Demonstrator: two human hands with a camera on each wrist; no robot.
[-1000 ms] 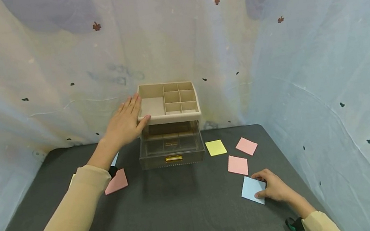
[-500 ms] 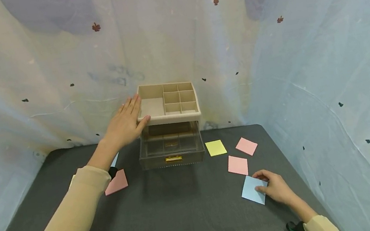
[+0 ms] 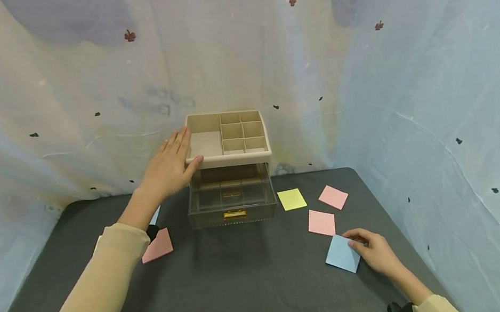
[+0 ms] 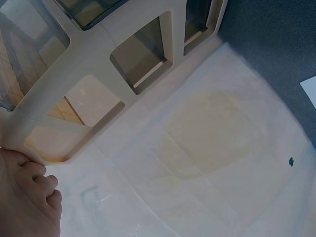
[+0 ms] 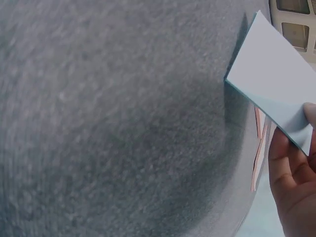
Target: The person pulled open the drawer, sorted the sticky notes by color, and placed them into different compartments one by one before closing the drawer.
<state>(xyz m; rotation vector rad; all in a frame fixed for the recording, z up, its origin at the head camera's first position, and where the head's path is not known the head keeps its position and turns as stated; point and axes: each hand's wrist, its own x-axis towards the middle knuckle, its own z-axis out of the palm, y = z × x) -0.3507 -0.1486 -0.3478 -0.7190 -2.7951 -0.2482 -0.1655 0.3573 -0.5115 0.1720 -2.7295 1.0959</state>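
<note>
My left hand [image 3: 166,169] rests with straight fingers on the left top edge of a beige desktop organizer [image 3: 236,160], its thumb over the front rim. Below that rim, the organizer's smoky clear drawer [image 3: 253,213] with a gold handle is pulled out. At the right, my right hand [image 3: 376,251] pinches a light blue sticky note pad [image 3: 341,255] by its right corner. In the right wrist view the blue pad [image 5: 271,69] tilts, thumb on top and fingers beneath, with a shadow beside it on the table.
A yellow sticky note pad [image 3: 292,199] and two pink ones, one farther back [image 3: 333,197] and one nearer [image 3: 321,222], lie right of the organizer. Another pink pad [image 3: 159,246] and a partly hidden blue one [image 3: 155,215] lie by the left forearm. Hanging cloth [image 3: 416,99] borders the dark table.
My right hand has shifted its grip on the blue pad, and the pad's hand-side edge has risen slightly. The left hand stays in place on the organizer.
</note>
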